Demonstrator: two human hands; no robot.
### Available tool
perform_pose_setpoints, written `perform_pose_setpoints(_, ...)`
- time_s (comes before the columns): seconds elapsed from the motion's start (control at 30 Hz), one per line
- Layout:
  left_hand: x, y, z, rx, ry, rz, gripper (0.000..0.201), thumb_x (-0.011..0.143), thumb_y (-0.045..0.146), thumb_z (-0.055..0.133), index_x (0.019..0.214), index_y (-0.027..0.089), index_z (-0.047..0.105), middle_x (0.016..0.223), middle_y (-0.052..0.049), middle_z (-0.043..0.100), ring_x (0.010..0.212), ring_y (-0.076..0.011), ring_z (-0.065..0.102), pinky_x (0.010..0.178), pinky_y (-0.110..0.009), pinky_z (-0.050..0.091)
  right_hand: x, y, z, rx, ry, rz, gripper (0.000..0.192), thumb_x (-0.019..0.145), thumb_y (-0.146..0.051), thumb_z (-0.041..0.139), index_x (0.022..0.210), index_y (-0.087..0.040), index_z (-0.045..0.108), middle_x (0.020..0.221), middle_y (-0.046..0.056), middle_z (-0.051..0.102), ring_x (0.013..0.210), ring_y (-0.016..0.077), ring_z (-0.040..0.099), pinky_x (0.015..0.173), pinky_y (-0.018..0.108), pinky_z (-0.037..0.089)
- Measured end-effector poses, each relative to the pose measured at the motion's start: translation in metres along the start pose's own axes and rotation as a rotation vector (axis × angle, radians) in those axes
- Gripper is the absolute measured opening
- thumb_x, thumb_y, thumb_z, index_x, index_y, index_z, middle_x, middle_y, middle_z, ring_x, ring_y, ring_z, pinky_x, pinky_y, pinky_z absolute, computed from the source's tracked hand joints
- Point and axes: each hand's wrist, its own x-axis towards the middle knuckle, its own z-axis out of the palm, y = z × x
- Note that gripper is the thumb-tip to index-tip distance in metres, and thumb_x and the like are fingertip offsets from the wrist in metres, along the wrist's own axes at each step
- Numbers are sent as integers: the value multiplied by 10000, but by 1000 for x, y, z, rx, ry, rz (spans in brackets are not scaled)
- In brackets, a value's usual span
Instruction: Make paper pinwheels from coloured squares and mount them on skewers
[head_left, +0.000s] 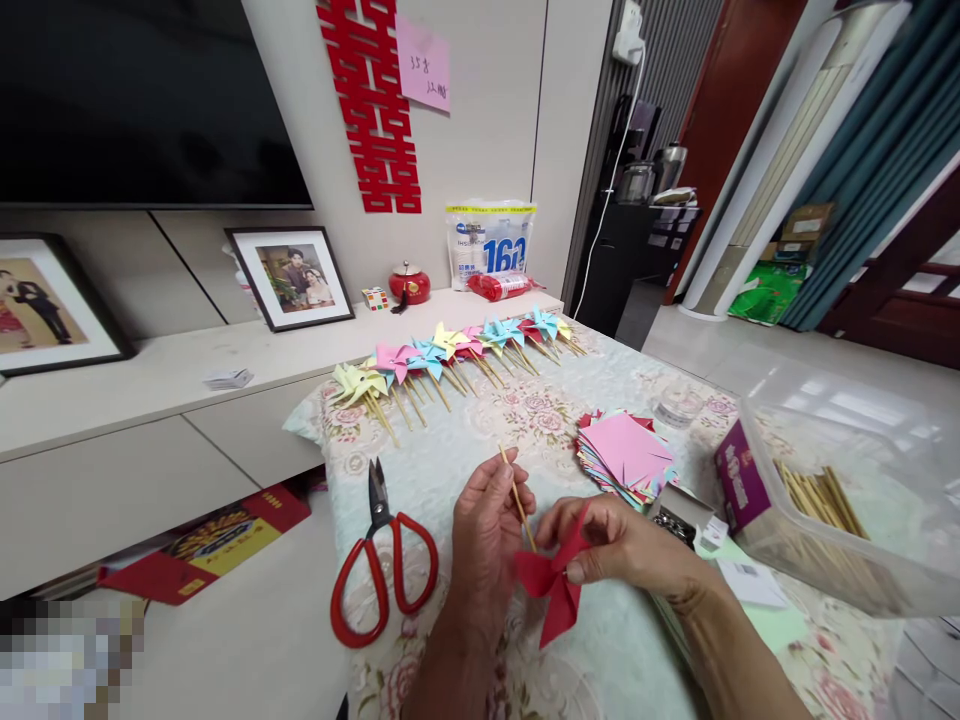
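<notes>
1. The red pinwheel (553, 572) is held between the two hands over the near part of the table (442, 462); its blades look folded in to the middle, so I judge this one partway made
2. The right hand (622, 545) has its grip pinched close on the red paper, thumb near the centre
3. The left hand (486, 515) has its grip curled lightly round a wooden stick (517, 498), thumb against fingers
4. The stick's lower end meets the red paper, but whether the two are fastened is hidden by blades and fingers
5. Still unfolded: a stack of cut paper squares (628, 447), beyond the right hand; loose sticks (825, 500) remain in a clear plastic bin (885, 585)
6. Apparently done: a row of pinwheels (448, 342) on sticks along the far edge, overlapping too much for a sure count
7. Scissors (381, 520) lie untouched, left of the left hand
8. Small metal parts (673, 524) in a box are partly covered by the right wrist; their kind is unclear
9. The right forearm hides part of some green paper (787, 625), and both forearms are cut off below
</notes>
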Motion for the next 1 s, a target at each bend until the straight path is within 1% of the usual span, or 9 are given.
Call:
perform_pose_setpoints(0.07,-2,2,1,48,13,17,343,629,277,851,918,129,744,758,2,644,517,-54,540,470,-178,391,-4,-2,-5,-17,56,-53,207,716,-266,861,807,-161,707,1014,46,677,911,168,619,804,285,477)
perform_pose_setpoints(0.13,-4,2,2,102,19,-8,328,638,276,841,914,125,747,743,2,634,501,-44,512,446,-167,343,-7,-6,-7,-15,117,-92,190,741,-257,846,803,-168,689,950,28,671,858,151,619,760,268,474)
perform_pose_setpoints(0.23,-7,0,4,162,14,-42,309,660,282,826,921,136,747,696,13,620,490,-39,482,454,-162,326,-11,-11,-5,-22,184,-128,205,764,-280,833,793,-175,659,782,-13,643,713,119,588,647,232,442)
perform_pose_setpoints(0.37,-10,-1,7,217,-20,-35,288,669,319,823,880,142,740,627,26,606,450,-30,410,444,-168,296,-11,-14,4,-125,248,-213,208,799,-323,809,804,-177,660,780,-11,649,712,119,570,657,235,426)
perform_pose_setpoints(0.5,-12,-1,9,215,-43,-64,310,634,326,846,853,136,736,653,9,631,473,-43,437,464,-178,327,-11,-18,12,-295,305,-310,169,878,-342,735,839,-191,670,804,0,656,741,135,588,699,260,444)
perform_pose_setpoints(0.6,-13,-1,8,226,-49,-84,276,659,317,830,850,134,751,638,10,613,512,-62,472,492,-184,364,-10,-21,15,-420,316,-427,146,936,-331,663,866,-203,673,820,12,669,766,150,613,727,282,462)
perform_pose_setpoints(0.8,-14,-3,7,258,-81,-25,258,689,311,818,863,129,765,655,6,622,584,-75,507,571,-189,417,-5,-24,16,-696,405,-667,100,958,-201,608,880,-200,670,869,35,649,850,163,616,748,291,464)
perform_pose_setpoints(0.9,-16,-2,9,242,-96,-10,249,679,311,827,850,152,741,683,5,647,609,-88,540,593,-202,433,-4,-23,15,-780,464,-697,80,945,-185,624,889,-205,678,897,43,638,872,173,618,758,304,470)
perform_pose_setpoints(1.0,-17,-1,11,267,-110,-13,240,674,326,826,800,145,730,634,7,639,554,-82,513,551,-204,404,-4,-22,14,-811,513,-700,76,935,-187,633,890,-217,687,906,46,634,870,183,617,756,319,477)
